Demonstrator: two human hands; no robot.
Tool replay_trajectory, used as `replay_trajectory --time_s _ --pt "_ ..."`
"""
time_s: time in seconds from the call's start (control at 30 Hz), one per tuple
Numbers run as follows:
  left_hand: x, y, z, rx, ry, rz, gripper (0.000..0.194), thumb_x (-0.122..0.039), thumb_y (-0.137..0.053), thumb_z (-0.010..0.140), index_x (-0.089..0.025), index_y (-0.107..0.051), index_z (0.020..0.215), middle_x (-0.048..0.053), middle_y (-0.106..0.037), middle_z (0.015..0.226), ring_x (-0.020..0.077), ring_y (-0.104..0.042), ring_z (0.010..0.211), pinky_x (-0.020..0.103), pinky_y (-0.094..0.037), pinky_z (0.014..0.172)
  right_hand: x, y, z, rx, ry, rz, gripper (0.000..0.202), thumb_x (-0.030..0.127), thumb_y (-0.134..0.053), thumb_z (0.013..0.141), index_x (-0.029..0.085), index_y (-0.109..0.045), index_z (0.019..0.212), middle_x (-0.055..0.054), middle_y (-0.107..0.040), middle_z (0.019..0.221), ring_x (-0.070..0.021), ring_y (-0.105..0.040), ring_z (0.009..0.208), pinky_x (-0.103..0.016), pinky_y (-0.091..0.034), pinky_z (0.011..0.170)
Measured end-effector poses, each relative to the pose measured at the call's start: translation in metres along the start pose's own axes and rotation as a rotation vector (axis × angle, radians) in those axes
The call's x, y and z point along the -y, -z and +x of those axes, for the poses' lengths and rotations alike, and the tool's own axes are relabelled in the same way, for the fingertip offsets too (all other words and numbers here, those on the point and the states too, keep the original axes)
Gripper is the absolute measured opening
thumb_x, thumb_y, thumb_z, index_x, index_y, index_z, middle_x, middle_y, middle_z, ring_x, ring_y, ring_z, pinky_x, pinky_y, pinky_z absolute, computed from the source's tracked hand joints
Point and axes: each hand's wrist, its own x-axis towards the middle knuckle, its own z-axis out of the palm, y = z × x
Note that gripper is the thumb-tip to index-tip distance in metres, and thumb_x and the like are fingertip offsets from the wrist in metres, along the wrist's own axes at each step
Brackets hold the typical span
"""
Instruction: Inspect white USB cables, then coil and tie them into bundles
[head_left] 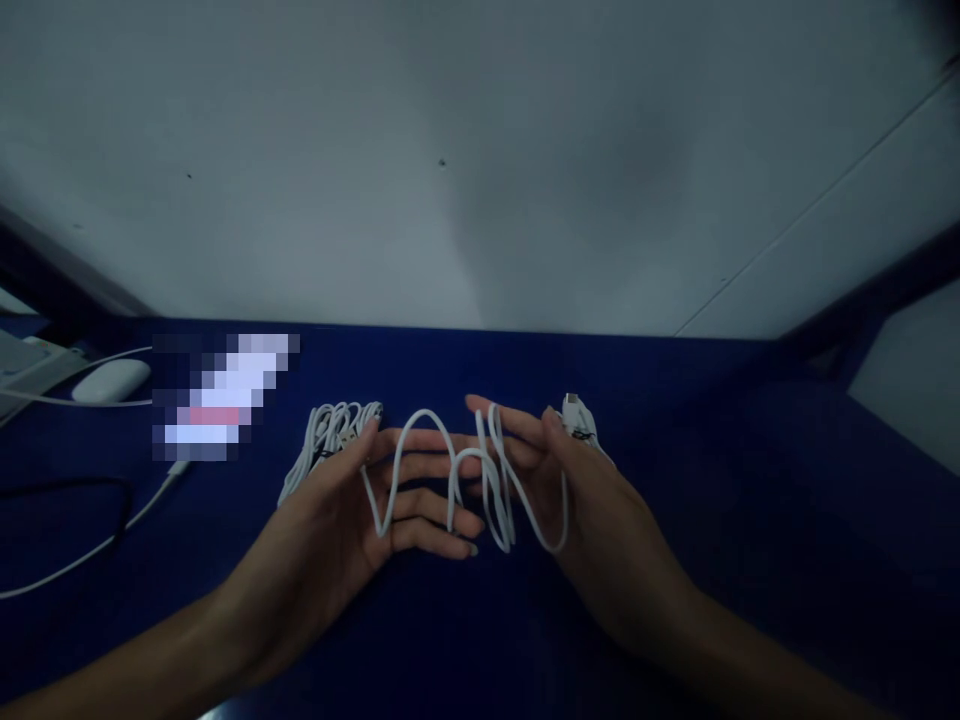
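A white cable (425, 412) hangs in loose, wavy loops between my two hands above the blue table. My left hand (341, 510) has its palm turned up and to the right. Its thumb and index finger hold one part of the cable, and the other fingers stretch out beneath the loops. My right hand (600, 505) faces it, thumb against the index finger, gripping the other side of the coil. Behind the left hand lies a bundle of white cables (319, 440) with a dark tie. Another tied white cable bundle (589, 425), its USB plug showing, lies behind the right hand.
A lit phone (236, 400), blurred out, lies at the left with a white charging cord (154, 505) plugged in. Near it are a white rounded mouse-like object (112, 382) and a black cord (67, 485). A pale panel (450, 240) rises behind the blue table (480, 650).
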Motion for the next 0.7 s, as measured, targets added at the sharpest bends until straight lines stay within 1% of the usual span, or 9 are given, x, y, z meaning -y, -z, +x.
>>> replay_trajectory --time_s 0.1,0.17,0.27,0.33,0.4,0.53,0.6,0.7 --pt "-0.0032 -0.0011 0.0005 -0.013 -0.007 0.012 0.051 -0.042 -0.041 0.12 -0.012 -0.082 0.128 0.019 -0.083 0.122 0.0308 -0.085 0.099 0.04 -0.072 0.09 -0.0016 -0.0008 0.0007 -0.001 -0.036 -0.058 0.064 0.076 -0.058 0.105 0.025 -0.081 0.137 -0.015 -0.081 0.133 -0.0346 -0.076 0.119 -0.056 -0.054 0.11" --pt "-0.0041 -0.0011 0.002 -0.018 -0.005 0.013 0.052 -0.042 -0.041 0.12 -0.011 -0.082 0.128 0.02 -0.083 0.122 0.0298 -0.084 0.099 0.039 -0.071 0.093 -0.0026 -0.0009 0.0007 0.003 -0.047 -0.096 0.063 0.074 -0.057 0.106 0.022 -0.083 0.132 -0.016 -0.08 0.131 -0.0328 -0.077 0.111 -0.05 -0.06 0.097" --pt "-0.0042 -0.0009 0.0038 -0.034 -0.02 0.021 0.05 -0.04 -0.043 0.12 -0.01 -0.082 0.127 0.02 -0.083 0.122 0.0288 -0.083 0.101 0.037 -0.07 0.094 -0.0035 -0.0007 0.0005 0.044 -0.012 -0.108 0.049 0.063 -0.062 0.109 0.022 -0.084 0.125 -0.014 -0.08 0.127 -0.0267 -0.077 0.103 -0.038 -0.062 0.081" --pt "-0.0041 -0.0009 0.0036 -0.058 -0.023 0.042 0.047 -0.038 -0.044 0.119 -0.01 -0.082 0.128 0.02 -0.082 0.125 0.0294 -0.082 0.105 0.038 -0.07 0.094 -0.0031 -0.0013 0.0007 0.07 0.017 -0.082 0.038 0.054 -0.067 0.109 0.023 -0.085 0.12 -0.011 -0.08 0.121 -0.0223 -0.075 0.096 -0.032 -0.062 0.075" --pt "-0.0039 -0.001 0.0025 -0.085 -0.017 0.064 0.045 -0.037 -0.046 0.119 -0.01 -0.081 0.13 0.021 -0.081 0.127 0.0304 -0.08 0.107 0.038 -0.07 0.093 -0.0019 -0.0027 0.001 0.077 0.023 -0.073 0.031 0.048 -0.068 0.11 0.022 -0.085 0.117 -0.009 -0.08 0.112 -0.0191 -0.074 0.088 -0.03 -0.063 0.071" --pt "-0.0031 -0.0008 0.0013 -0.127 -0.003 0.115 0.042 -0.041 -0.052 0.116 -0.016 -0.08 0.134 0.02 -0.08 0.131 0.032 -0.078 0.106 0.038 -0.068 0.083 0.0011 -0.0048 0.0017 0.089 0.022 -0.069 0.033 0.044 -0.062 0.113 0.019 -0.084 0.112 -0.008 -0.08 0.093 -0.0164 -0.071 0.073 -0.03 -0.064 0.069" --pt "-0.0024 -0.0008 0.0018 -0.139 -0.004 0.125 0.039 -0.041 -0.054 0.115 -0.018 -0.08 0.132 0.018 -0.08 0.131 0.0315 -0.077 0.106 0.038 -0.067 0.083 0.0016 -0.0047 0.002 0.085 0.022 -0.046 0.03 0.041 -0.062 0.112 0.019 -0.082 0.112 -0.008 -0.08 0.093 -0.0168 -0.072 0.072 -0.031 -0.064 0.07" --pt "-0.001 -0.0014 0.0023 -0.148 -0.024 0.135 0.038 -0.044 -0.055 0.116 -0.019 -0.081 0.13 0.017 -0.079 0.126 0.0291 -0.076 0.101 0.038 -0.065 0.083 0.001 -0.004 0.0025 0.077 -0.01 -0.016 0.026 0.036 -0.062 0.11 0.019 -0.081 0.114 -0.011 -0.082 0.103 -0.0187 -0.075 0.075 -0.034 -0.066 0.071"
